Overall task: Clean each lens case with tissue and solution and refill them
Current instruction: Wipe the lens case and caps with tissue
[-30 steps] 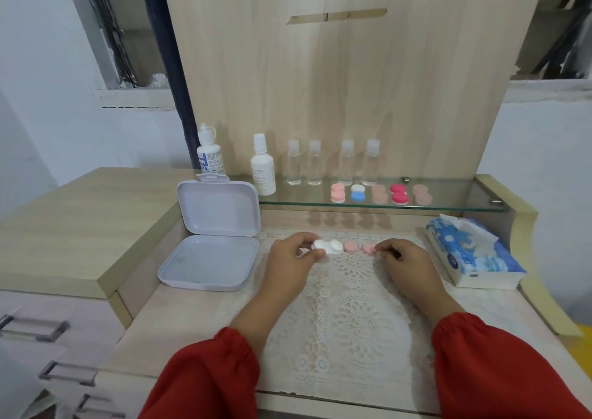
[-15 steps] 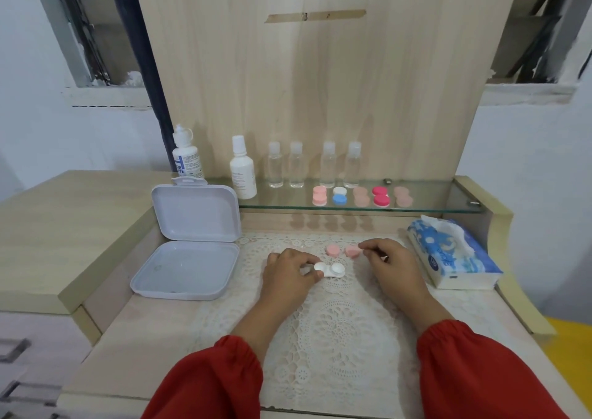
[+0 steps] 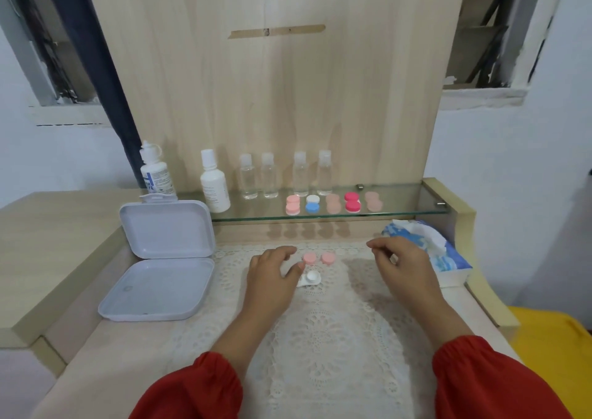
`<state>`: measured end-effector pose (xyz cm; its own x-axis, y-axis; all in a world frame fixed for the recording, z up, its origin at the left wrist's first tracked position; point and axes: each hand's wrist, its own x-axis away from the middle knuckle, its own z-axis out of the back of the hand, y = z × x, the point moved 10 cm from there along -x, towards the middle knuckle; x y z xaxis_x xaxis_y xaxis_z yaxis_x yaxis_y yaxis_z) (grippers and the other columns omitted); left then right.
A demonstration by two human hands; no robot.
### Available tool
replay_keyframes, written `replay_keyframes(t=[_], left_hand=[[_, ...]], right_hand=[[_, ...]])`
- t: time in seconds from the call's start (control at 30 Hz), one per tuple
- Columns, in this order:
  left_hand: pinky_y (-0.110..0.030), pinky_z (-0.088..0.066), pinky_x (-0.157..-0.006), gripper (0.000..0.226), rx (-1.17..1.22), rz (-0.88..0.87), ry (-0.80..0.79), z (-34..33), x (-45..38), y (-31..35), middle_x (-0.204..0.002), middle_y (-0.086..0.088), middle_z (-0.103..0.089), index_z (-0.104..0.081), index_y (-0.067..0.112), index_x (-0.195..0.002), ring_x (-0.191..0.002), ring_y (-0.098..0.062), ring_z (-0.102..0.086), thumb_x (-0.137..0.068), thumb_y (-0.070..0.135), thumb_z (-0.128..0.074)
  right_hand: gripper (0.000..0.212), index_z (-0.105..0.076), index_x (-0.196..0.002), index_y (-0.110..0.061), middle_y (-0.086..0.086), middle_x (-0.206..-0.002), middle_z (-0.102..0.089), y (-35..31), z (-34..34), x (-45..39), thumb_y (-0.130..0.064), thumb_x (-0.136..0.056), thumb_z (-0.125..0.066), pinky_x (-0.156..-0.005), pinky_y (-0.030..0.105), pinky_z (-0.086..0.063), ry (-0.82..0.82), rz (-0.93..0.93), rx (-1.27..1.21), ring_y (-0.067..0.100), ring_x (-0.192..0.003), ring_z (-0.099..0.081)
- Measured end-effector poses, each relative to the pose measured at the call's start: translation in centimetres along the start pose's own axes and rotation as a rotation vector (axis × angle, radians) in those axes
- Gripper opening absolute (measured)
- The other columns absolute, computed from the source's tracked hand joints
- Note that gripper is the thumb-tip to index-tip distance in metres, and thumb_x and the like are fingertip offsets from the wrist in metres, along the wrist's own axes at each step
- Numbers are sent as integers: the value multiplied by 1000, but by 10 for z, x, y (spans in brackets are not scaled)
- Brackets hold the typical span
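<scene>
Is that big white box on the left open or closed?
Open: the white box's lid stands upright behind its base, showing the inside.

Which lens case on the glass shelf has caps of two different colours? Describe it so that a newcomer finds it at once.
Start at the glass shelf along the wooden back panel, where five lens cases sit in a row in front of the clear bottles. The white-and-blue lens case is second from the left. It alone has a white cap and a blue cap; its neighbours are all pink or red.

An open white lens case [image 3: 310, 278] lies on the lace mat [image 3: 336, 338], its two pink caps [image 3: 318, 258] (unscrewed) just behind it.
</scene>
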<state>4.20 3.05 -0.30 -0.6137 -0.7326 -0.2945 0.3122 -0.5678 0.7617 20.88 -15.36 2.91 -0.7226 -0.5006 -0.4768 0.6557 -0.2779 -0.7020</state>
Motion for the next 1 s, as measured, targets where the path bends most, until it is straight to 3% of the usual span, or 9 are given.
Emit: replay_keyframes(t=[0.1,0.13,0.2,0.27,0.4,0.53,0.63,0.8,1.0], left_hand=[[-24,-36,-95,29,71,-54,-57,-17,-1,27,-107,16,-57,-61,27,-121,-116,-10,-42,-92,27,-61],[-25,-37,-97,29,85,-73,-95,-27,-2,37,-104,19,-55,-61,27,-121,-116,-10,-43,-93,26,-60],[-29,-39,-100,30,91,-123,-162,-47,-4,60,-101,22,-52,-60,28,-123,-115,-11,-44,-93,25,-59],[-31,-39,-100,32,67,-188,-208,-69,-8,85,-103,15,-56,-60,28,-125,-112,-14,-45,-93,24,-58],[-39,-39,-100,40,-8,-302,-287,-114,-20,127,-110,0,-62,-54,30,-133,-110,-24,-47,-94,21,-54],[-41,-35,-101,50,-252,-411,-397,-153,-26,157,-120,-9,-55,-38,38,-143,-114,-31,-41,-97,25,-49],[-37,-33,-96,43,-334,-429,-399,-164,-29,168,-121,-6,-55,-46,39,-138,-115,-28,-40,-96,31,-51],[-34,-46,-82,17,-135,-344,-327,-159,-40,175,-98,-2,-70,-72,24,-101,-100,-25,-57,-89,24,-59],[-32,-48,-73,15,115,-286,-253,-140,-38,179,-83,-3,-68,-73,17,-96,-84,-22,-61,-89,18,-60]], right_hand=[[19,-72,-96,-15,-9,-90,-64,3,28,9,-4,-87,-60,-72,3,-37,199,-32,-26,9,-83,-55],[19,-71,-96,-14,-7,-91,-64,8,41,14,-3,-86,-60,-75,8,-38,289,-58,-23,13,-86,-55],[21,-67,-99,-12,-1,-95,-63,23,64,24,-2,-83,-58,-81,30,-44,452,-140,33,23,-94,-53],[27,-62,-103,-10,7,-102,-62,44,77,33,-1,-79,-56,-85,40,-40,537,-279,49,28,-102,-47],[38,-54,-112,-10,10,-111,-59,66,75,37,0,-75,-56,-91,45,-41,523,-449,14,29,-109,-43],[40,-52,-113,-12,7,-108,-57,75,71,37,1,-75,-56,-92,45,-42,509,-497,-58,27,-109,-44],[39,-50,-108,-16,0,-103,-53,81,68,37,-1,-73,-57,-90,48,-46,503,-522,-107,27,-109,-49],[37,-51,-106,-17,3,-107,-57,82,68,37,-3,-73,-58,-88,47,-46,493,-544,-85,27,-108,-50],[36,-52,-108,-16,1,-107,-58,81,70,37,-4,-75,-58,-86,44,-45,503,-540,-23,25,-108,-47]])
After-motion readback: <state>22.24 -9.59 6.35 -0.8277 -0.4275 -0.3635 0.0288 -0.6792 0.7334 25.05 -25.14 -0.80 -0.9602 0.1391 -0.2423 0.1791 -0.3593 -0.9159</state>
